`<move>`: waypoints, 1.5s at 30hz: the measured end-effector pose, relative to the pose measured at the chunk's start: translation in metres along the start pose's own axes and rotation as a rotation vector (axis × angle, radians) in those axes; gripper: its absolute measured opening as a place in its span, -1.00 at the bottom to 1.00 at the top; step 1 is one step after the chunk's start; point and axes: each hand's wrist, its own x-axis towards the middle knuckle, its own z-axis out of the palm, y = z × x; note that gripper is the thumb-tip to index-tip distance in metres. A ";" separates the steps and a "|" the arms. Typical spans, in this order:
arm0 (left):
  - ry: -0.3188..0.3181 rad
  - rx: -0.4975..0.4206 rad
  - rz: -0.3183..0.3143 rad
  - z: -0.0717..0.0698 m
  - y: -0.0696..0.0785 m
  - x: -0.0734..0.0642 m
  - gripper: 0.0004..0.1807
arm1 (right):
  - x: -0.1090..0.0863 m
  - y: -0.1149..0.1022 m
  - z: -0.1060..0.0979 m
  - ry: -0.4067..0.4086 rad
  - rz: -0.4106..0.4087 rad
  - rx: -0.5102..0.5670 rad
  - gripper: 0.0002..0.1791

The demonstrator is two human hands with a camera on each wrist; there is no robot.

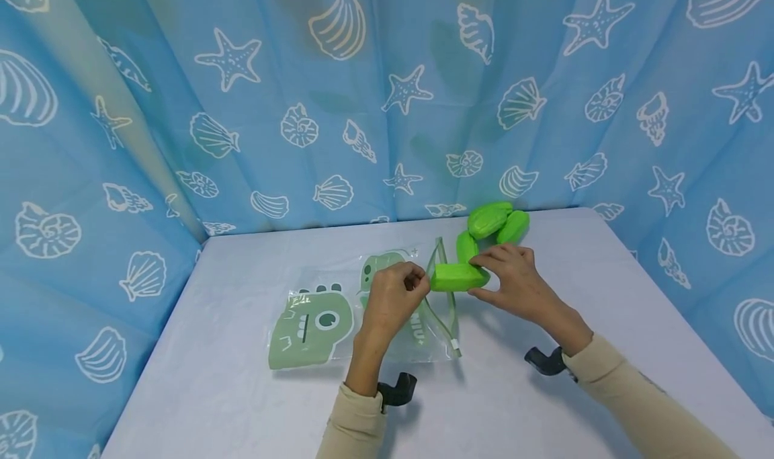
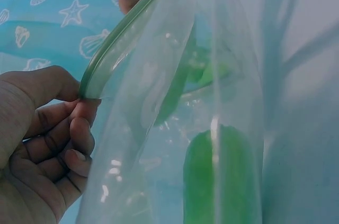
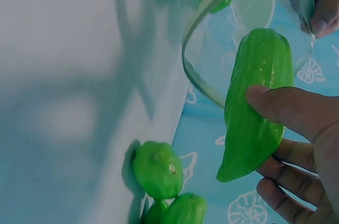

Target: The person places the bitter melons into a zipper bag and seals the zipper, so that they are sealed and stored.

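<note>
A clear zip bag (image 1: 320,281) printed with green dinosaur figures lies across the table, its green-edged mouth (image 3: 197,78) spread apart. My left hand (image 1: 393,298) pinches the mouth's edge between thumb and fingers, as the left wrist view (image 2: 47,128) shows. With its thumb and fingers, my right hand (image 1: 514,281) holds a bright green, ridged vegetable (image 3: 259,97) with a tapered end. Its blunter end is at the bag's mouth. Through the plastic shows another green vegetable (image 2: 220,176), seemingly inside the bag; the head view hides it.
Behind the right hand, more green vegetables lie close together at the table's back: a plump one (image 1: 491,220), one at its right (image 1: 514,228) and one nearer (image 1: 467,246). A blue shell-patterned curtain (image 1: 387,109) encloses the white table (image 1: 242,419) at the back and sides.
</note>
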 end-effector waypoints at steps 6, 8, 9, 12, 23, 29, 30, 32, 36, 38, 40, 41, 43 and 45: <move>-0.004 -0.002 0.009 -0.002 0.002 0.002 -0.94 | 0.005 -0.007 0.009 -0.011 0.017 0.003 -0.41; -0.002 -0.003 0.018 -0.002 0.002 0.003 -0.94 | 0.007 -0.008 0.012 -0.012 0.027 0.009 -0.41; -0.002 -0.002 0.022 -0.002 0.002 0.003 -0.94 | 0.008 -0.008 0.014 -0.015 0.032 0.013 -0.42; -0.001 0.003 0.028 -0.002 0.002 0.004 -0.93 | 0.010 -0.010 0.018 -0.027 0.042 0.023 -0.43; -0.006 -0.022 0.021 -0.001 0.000 0.003 -0.92 | 0.016 -0.025 0.031 -0.020 0.054 0.066 -0.45; -0.012 -0.023 0.017 -0.001 0.001 0.001 -0.93 | 0.017 -0.030 0.042 -0.018 0.057 0.073 -0.45; -0.012 -0.023 0.019 -0.001 0.001 0.000 -0.93 | 0.017 -0.031 0.043 -0.019 0.058 0.077 -0.45; -0.012 -0.028 0.021 -0.001 0.001 0.000 -0.93 | 0.019 -0.033 0.045 -0.020 0.061 0.084 -0.44; -0.016 -0.037 0.015 -0.001 0.001 -0.001 -0.93 | 0.022 -0.036 0.049 -0.029 0.069 0.083 -0.42; -0.016 -0.039 0.008 0.000 0.000 -0.001 -0.93 | 0.024 -0.037 0.051 -0.031 0.065 0.077 -0.42; -0.014 -0.039 0.003 0.000 0.000 -0.001 -0.93 | 0.026 -0.038 0.054 -0.034 0.061 0.080 -0.45; -0.011 -0.040 0.002 0.000 0.000 0.000 -0.93 | 0.026 -0.039 0.055 -0.035 0.059 0.079 -0.46; -0.007 -0.040 -0.003 0.000 0.000 0.000 -0.93 | 0.027 -0.039 0.057 -0.042 0.060 0.082 -0.48; -0.006 -0.040 -0.010 0.000 0.000 0.000 -0.94 | 0.026 -0.040 0.059 -0.055 0.070 0.093 -0.49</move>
